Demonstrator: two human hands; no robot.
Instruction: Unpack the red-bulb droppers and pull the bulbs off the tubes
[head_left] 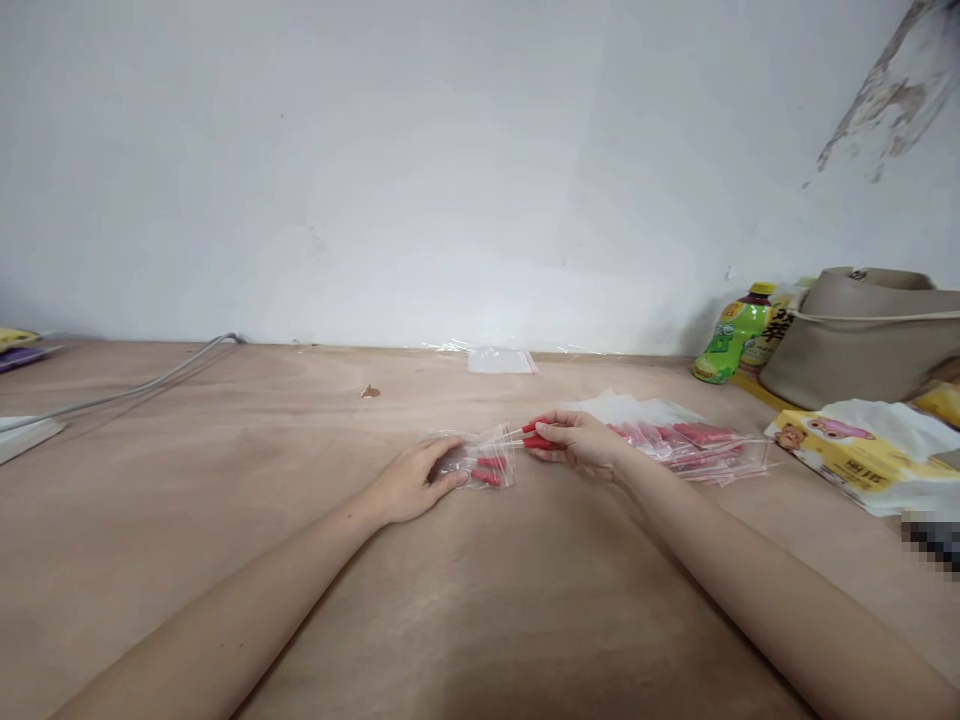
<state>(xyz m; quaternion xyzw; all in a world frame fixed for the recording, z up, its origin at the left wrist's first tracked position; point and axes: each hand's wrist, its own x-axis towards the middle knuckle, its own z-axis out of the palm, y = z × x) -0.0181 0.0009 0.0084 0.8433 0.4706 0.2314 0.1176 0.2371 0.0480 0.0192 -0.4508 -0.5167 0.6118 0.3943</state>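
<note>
My left hand (416, 480) is closed on the left end of a small clear zip bag (501, 440), thumb on the near side. Inside the bag lie red-handled pieces (487, 477) with thin shafts. In my right hand (574, 442) two red-handled tools (537, 436) are pinched by the handles, their thin pale shafts pointing left into the bag's mouth. The shafts' tips and the exact kind of tool cannot be made out. Just right of my right hand is a pile of clear bags with red pieces (690, 445) inside.
A flat zip bag (501, 361) lies by the wall. At the right stand a green bottle (733, 335), a beige handbag (862, 335) and a yellow tissue pack (862, 460). A grey cable (165, 372) runs along the left, and a small brown scrap (370, 392) lies mid-table.
</note>
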